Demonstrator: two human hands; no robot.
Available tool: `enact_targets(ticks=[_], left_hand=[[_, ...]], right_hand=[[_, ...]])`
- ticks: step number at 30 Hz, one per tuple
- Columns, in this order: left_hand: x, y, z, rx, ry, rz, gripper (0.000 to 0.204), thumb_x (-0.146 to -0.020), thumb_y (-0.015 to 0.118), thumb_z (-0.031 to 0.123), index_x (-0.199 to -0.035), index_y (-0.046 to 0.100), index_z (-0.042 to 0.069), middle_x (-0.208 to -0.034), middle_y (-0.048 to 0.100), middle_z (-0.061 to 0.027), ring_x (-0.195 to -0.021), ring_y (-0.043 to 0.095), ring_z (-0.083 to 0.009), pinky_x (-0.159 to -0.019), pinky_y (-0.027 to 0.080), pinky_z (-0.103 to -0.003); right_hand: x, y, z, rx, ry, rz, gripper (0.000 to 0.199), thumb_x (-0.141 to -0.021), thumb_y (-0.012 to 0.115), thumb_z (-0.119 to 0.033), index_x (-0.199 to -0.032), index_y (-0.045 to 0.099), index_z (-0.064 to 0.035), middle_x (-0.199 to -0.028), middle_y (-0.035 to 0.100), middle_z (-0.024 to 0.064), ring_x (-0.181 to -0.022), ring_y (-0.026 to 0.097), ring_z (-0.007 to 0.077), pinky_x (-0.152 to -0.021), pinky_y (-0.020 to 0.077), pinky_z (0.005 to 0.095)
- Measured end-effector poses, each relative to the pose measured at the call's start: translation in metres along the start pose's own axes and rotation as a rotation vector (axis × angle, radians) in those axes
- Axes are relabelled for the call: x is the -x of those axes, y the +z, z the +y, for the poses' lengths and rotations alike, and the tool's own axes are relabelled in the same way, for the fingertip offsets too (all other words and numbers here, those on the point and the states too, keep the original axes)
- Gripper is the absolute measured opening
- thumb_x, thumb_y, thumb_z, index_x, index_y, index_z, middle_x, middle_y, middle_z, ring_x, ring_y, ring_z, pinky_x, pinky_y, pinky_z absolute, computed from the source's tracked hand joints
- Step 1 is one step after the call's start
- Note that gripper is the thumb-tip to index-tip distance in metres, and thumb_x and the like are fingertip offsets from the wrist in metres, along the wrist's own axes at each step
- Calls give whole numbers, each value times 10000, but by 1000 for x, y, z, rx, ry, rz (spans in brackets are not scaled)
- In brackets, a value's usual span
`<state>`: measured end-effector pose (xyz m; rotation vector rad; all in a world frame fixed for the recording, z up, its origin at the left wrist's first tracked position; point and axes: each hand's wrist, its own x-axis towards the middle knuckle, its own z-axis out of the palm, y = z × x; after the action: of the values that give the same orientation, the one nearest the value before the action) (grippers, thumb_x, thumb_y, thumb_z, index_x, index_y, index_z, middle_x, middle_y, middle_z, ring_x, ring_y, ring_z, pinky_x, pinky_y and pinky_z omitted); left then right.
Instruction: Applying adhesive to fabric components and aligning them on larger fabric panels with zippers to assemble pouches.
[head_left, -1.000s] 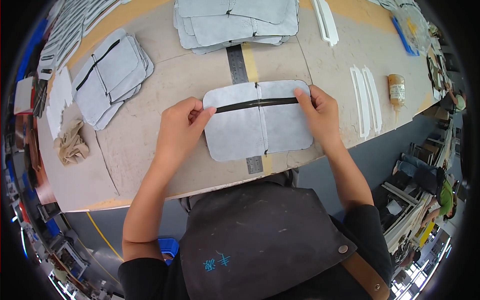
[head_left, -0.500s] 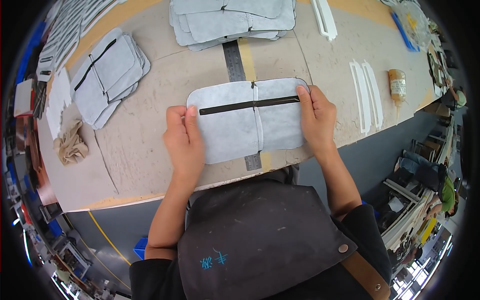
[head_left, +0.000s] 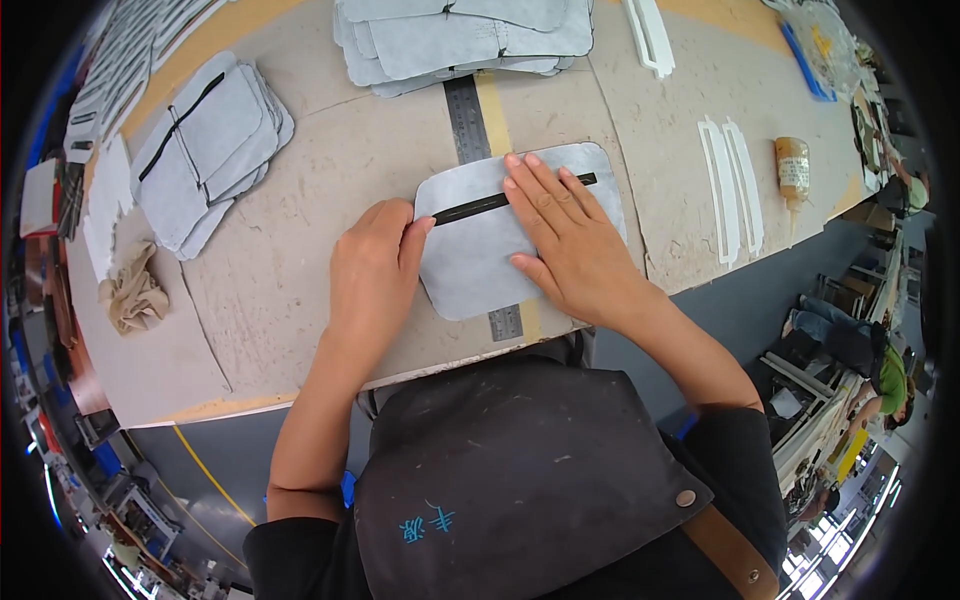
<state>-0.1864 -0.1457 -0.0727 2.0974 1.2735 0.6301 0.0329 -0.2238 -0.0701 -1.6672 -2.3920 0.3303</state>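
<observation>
In front of me a pale grey panel [head_left: 465,270] with rounded corners lies on the worktable, a long black strip [head_left: 475,207] running across its upper part. My left hand [head_left: 375,262] pinches the panel's left edge between thumb and curled fingers, close to the strip's left end. Flat on the panel's right half rests my right hand [head_left: 565,235], its fingers stretched out over the strip and hiding the panel's middle. Beneath the panel, a steel ruler [head_left: 466,120] and a yellowish tape strip [head_left: 492,115] run along the table.
A tall pile of similar panels [head_left: 450,45] stands at the far side, a smaller stack [head_left: 215,140] at left. Nearby sits a crumpled tan cloth [head_left: 135,290]. White strip frames [head_left: 730,190] and an amber glue bottle [head_left: 792,168] lie right, near the table edge.
The panel has gone from being held up by both hands at its sides to lying on the table. My right hand has left its right edge and spread flat over it.
</observation>
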Motion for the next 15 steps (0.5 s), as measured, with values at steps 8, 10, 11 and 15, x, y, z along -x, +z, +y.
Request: enact_targets(ticks=[8, 10, 11, 15], left_hand=[[-11, -24, -17, 79, -138, -167, 235, -855, 706, 135, -734, 583, -24, -635, 598, -160, -548, 555, -310, -541, 433, -369], [-13, -23, -21, 63, -123, -167, 242, -861, 708, 132, -739, 578, -31, -618, 571, -137, -539, 515, -229, -533, 420, -333], [-12, -23, -20, 38, -107, -163, 249, -866, 709, 129, -744, 572, -38, -601, 544, -114, -531, 476, -148, -526, 407, -296], [-13, -22, -22, -33, -45, -157, 247, -867, 709, 135, -744, 579, -35, -601, 555, -114, -526, 498, -168, -522, 410, -301]], right_hand=[[-1, 9, -21, -28, 11, -48, 684, -921, 584, -312, -1425, 348, 86, -1547, 274, 225, -1457, 234, 342, -1188, 200, 450], [0, 11, -17, -16, 29, -42, 683, -919, 584, -309, -1423, 349, 88, -1543, 278, 227, -1455, 237, 347, -1188, 201, 449], [1, 11, -15, -9, 42, -28, 683, -918, 585, -306, -1422, 349, 90, -1540, 283, 229, -1453, 239, 352, -1189, 203, 448], [1, 10, -14, -43, 28, -66, 713, -902, 594, -251, -1457, 287, 73, -1564, 232, 226, -1467, 200, 363, -1193, 182, 462]])
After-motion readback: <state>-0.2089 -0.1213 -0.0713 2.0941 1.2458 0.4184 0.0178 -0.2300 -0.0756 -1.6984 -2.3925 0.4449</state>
